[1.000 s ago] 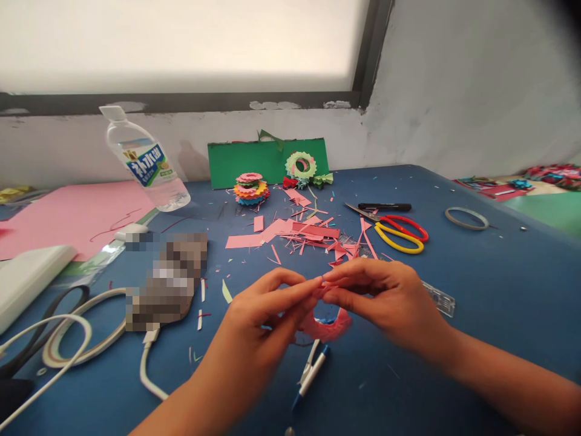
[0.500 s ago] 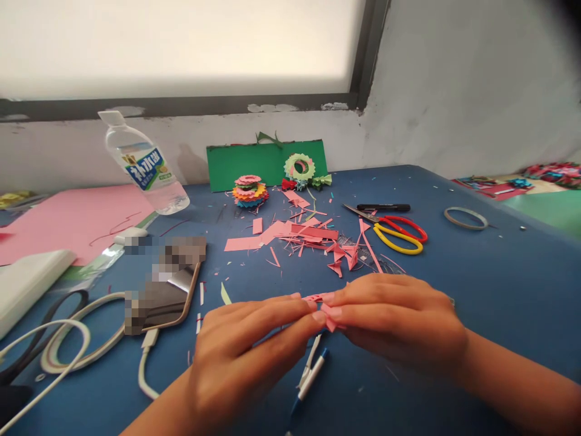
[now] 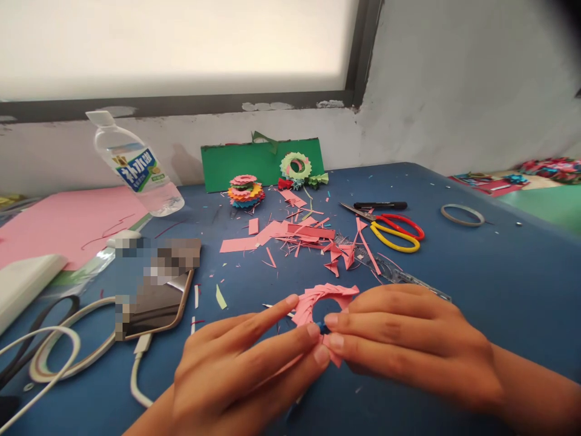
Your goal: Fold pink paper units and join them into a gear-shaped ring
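Note:
Between my two hands is a pink folded-paper ring (image 3: pixel 313 301), made of overlapping pleats around a round opening. My left hand (image 3: pixel 254 357) grips its left and near side, with the index finger on the outer edge. On the right side, my right hand (image 3: pixel 408 339) pinches the ring with thumb and fingertips, covering part of it. The fingertips of both hands almost meet at the near edge. A pen lies beneath the hands, mostly hidden. Just beyond the ring are pink paper scraps (image 3: pixel 276 233) and a clear ruler (image 3: pixel 394 272).
Scissors (image 3: pixel 394 233) with red and yellow handles lie by a black marker (image 3: pixel 380 206). A bangle-like ring (image 3: pixel 463 215) is farther right. Finished paper rings (image 3: pixel 245 192) stand before a green card (image 3: pixel 236 166). To the left are a phone (image 3: pixel 158 297), cables and a water bottle (image 3: pixel 136 166).
The pink ring has been tilted up, so its round opening now faces me; before, it was seen nearly edge-on and mostly hidden. My hands have shifted slightly lower and the view has moved a little.

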The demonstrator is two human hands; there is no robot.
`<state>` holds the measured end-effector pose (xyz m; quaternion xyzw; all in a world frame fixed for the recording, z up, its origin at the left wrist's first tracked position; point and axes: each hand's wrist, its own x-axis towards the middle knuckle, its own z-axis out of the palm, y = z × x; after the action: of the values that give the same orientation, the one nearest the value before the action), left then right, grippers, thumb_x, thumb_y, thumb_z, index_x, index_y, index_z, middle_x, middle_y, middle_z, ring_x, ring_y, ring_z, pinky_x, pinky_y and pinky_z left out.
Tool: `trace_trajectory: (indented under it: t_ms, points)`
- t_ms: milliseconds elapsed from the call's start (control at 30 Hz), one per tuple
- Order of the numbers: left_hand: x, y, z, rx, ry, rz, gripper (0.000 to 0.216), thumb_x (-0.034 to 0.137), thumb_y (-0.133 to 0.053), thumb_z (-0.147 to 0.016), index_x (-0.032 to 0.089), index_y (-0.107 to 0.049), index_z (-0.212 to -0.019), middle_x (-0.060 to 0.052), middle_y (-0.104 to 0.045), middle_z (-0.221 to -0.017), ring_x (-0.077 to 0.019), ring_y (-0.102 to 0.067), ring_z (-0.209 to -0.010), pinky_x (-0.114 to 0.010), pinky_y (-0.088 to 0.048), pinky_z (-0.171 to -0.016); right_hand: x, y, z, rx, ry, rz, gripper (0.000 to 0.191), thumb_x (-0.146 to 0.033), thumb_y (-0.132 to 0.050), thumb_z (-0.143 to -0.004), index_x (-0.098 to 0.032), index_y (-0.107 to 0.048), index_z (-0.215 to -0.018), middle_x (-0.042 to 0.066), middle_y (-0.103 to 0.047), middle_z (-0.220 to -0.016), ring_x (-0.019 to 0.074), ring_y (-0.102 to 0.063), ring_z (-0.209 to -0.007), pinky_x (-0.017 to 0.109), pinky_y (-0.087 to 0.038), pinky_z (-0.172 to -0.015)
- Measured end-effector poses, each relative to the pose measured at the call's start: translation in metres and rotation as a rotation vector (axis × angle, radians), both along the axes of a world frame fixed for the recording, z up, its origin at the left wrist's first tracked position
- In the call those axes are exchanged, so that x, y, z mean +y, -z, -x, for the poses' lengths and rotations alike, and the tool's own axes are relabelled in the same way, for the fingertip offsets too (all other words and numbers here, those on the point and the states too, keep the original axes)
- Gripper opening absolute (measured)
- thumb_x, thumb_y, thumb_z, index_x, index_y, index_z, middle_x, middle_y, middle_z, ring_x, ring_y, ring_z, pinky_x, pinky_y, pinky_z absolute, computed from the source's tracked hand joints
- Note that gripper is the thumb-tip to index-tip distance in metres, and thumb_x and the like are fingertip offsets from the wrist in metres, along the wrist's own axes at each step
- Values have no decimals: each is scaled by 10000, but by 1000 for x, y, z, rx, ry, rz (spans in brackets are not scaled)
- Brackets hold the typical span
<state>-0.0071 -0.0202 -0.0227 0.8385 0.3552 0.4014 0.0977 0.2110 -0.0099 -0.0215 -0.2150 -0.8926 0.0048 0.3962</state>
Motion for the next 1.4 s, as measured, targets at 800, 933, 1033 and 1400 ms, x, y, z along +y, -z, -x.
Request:
trace_trajectory:
  t_ms: [800, 933, 1033, 1400]
  points:
    - [18, -6, 0, 73, 146, -383, 246, 176, -461, -903, 244, -683, -822, 42, -721, -813, -108, -644, -944, -137, -527, -695, 14, -10, 1, 31, -177, -199, 177, -84, -538, -852, -102, -621, -697, 46, -704, -809, 109, -633, -791, 177, -542, -748]
    - [18, -1, 3, 54, 142, -354, 150, 178, -533, -863, 243, -664, -893, 28, -711, -884, -134, -630, -978, -183, -541, -751, 13, -11, 0, 51, -145, -203, 148, -94, -548, -851, -100, -629, -726, 71, -703, -837, 118, -639, -818, 185, -544, -773]
    - [19, 5, 4, 8, 147, -318, 147, 140, -556, -840, 216, -653, -920, 0, -694, -924, -148, -625, -991, -207, -544, -795, 10, -14, 0, 38, -116, -163, 119, -90, -538, -861, -88, -642, -803, 89, -699, -868, 123, -636, -862, 198, -542, -798]
    - [17, 3, 2, 2, 117, -354, 151, 151, -548, -846, 212, -659, -929, -3, -695, -936, -152, -621, -993, -222, -547, -802, 12, -8, 3, 25, -49, -192, 99, -116, -579, -841, -91, -656, -899, 51, -699, -859, 114, -625, -840, 202, -537, -772]
